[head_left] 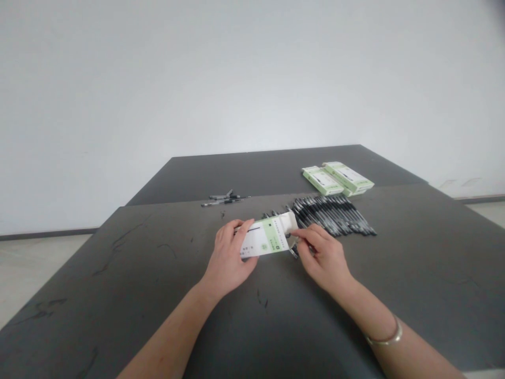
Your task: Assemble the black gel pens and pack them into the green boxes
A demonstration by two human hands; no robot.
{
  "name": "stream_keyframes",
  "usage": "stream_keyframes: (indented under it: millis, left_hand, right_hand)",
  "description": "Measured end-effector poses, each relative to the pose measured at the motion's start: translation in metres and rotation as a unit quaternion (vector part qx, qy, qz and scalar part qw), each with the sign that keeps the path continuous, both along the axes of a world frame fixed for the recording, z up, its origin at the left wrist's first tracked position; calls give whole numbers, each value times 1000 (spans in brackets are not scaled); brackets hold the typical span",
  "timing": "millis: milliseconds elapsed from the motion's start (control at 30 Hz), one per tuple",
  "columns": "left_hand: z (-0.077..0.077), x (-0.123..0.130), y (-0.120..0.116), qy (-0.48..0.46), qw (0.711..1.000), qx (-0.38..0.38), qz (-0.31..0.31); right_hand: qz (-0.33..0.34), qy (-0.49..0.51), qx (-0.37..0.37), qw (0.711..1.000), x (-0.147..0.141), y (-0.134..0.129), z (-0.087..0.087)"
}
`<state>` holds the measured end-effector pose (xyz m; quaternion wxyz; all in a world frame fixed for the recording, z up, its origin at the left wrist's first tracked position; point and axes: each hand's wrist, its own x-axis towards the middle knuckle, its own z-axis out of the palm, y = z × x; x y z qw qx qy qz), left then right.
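Observation:
My left hand [231,258] is wrapped around a white and green cardboard pen box [268,237], held tilted a little above the table. The box's end flap is open on the right. At that opening, my right hand [321,255] is closed in a pinch on a dark pen end [288,235], most of which is hidden by the box and fingers. Just behind the box lies a dense row of black and clear pens [331,216], side by side. A few pen tips poke out behind and below the box.
Two white and green pen boxes [349,176] lie at the back right, one partly overlapping the other's side. Several loose pens [224,199] rest at the back left. The dark table [118,295] has scuff marks and a seam, and a pale wall stands behind it.

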<state>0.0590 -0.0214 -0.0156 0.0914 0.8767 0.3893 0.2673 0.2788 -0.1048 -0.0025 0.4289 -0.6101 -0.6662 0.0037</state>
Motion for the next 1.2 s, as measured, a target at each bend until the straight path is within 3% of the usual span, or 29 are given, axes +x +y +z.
stream_keyframes:
  millis: [233,433,600,733,933,1200]
  left_hand:
    - [0,0,0,5,1000,4,4]
    - [0,0,1,-11,1000,-2,8]
    - [-1,0,2,-16,999,-4,38]
    - [-3,0,3,-23,998,3,64]
    - [-3,1,4,-21,996,11,81]
    - [-4,2,5,-32,996,17,77]
  right_hand:
    - [37,-13,-14,999,-1,1,-3]
    - [29,21,-15,999,-2,-1,1]
    - [-62,96,23,993,7,-2,5]
    - [-63,66,-43,995,11,6,-1]
    - [-22,-85,-192,977,1,12,-17]
    - [-47,-145,-249,957,1,12,-17]
